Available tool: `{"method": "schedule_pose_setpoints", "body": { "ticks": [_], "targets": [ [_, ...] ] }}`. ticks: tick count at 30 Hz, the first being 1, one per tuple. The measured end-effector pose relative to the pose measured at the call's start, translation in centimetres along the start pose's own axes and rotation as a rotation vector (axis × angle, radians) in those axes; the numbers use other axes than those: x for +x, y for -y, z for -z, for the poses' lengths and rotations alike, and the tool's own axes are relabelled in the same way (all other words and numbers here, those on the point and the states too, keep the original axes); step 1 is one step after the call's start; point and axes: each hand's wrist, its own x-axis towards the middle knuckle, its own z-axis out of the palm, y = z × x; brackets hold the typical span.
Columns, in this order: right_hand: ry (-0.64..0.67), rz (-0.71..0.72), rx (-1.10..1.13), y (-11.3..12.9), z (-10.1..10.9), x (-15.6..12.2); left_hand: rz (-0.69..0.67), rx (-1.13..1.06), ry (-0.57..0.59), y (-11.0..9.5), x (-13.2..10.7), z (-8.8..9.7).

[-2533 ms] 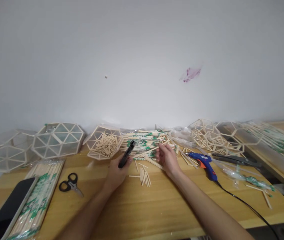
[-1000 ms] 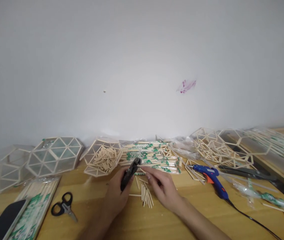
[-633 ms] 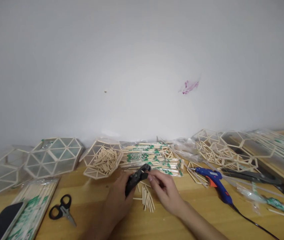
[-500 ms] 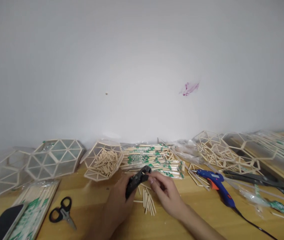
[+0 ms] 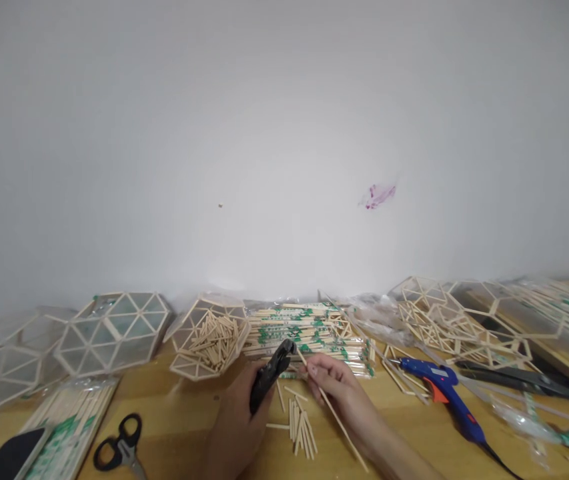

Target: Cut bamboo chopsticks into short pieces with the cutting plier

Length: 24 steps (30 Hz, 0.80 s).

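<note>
My left hand (image 5: 237,420) is wrapped round a black hand cutter (image 5: 270,379), whose head points up and to the right. Between the fingers of my right hand (image 5: 341,390) is a long thin wooden chopstick (image 5: 340,427). Its upper end reaches the head of the cutter, and the rest slants down to the right. Whether the jaws touch it I cannot tell. Below the two hands, short cut stick pieces (image 5: 303,428) lie in a loose pile on the wooden table (image 5: 174,407).
Behind the hands are a stick-frame bowl (image 5: 177,367) full of short pieces and wrapped chopsticks (image 5: 309,327). Scissors (image 5: 123,445), a phone (image 5: 7,457) and stick-frame panels (image 5: 114,333) lie left. A blue glue gun (image 5: 457,393) and loose stick frames (image 5: 439,320) are right.
A long chopstick now shows in my right hand, held up to the cutter; before, none was visible there. The whole scene sits slightly lower in view.
</note>
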Motion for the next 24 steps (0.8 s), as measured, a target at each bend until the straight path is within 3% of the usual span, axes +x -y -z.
{"method": "schedule_pose_setpoints", "body": {
  "ticks": [6, 10, 14, 18, 21, 24],
  "targets": [
    [-0.071, -0.043, 0.343, 0.6, 0.4, 0.4, 0.064, -0.092, -0.011, 0.0, -0.1, -0.4],
    [0.075, -0.152, 0.527, 1.1, 0.9, 0.5, 0.171, -0.214, -0.051, 0.8, -0.2, -0.9],
    [0.26, -0.218, 0.432, 0.2, 1.5, 0.4, 0.296, -0.341, -0.086, 2.1, 0.0, -1.3],
    [0.359, -0.374, 0.235, -1.4, 1.1, 0.1, 0.371, -0.351, -0.136, 2.4, 0.2, -1.5],
    [0.397, -0.446, 0.127, -2.5, 0.1, -0.3, 0.325, -0.311, -0.108, 2.0, -0.2, -1.7],
    [0.34, -0.455, 0.073, -3.2, -1.0, -0.6, 0.23, -0.237, -0.125, 1.4, -0.7, -2.2]
  ]
}}
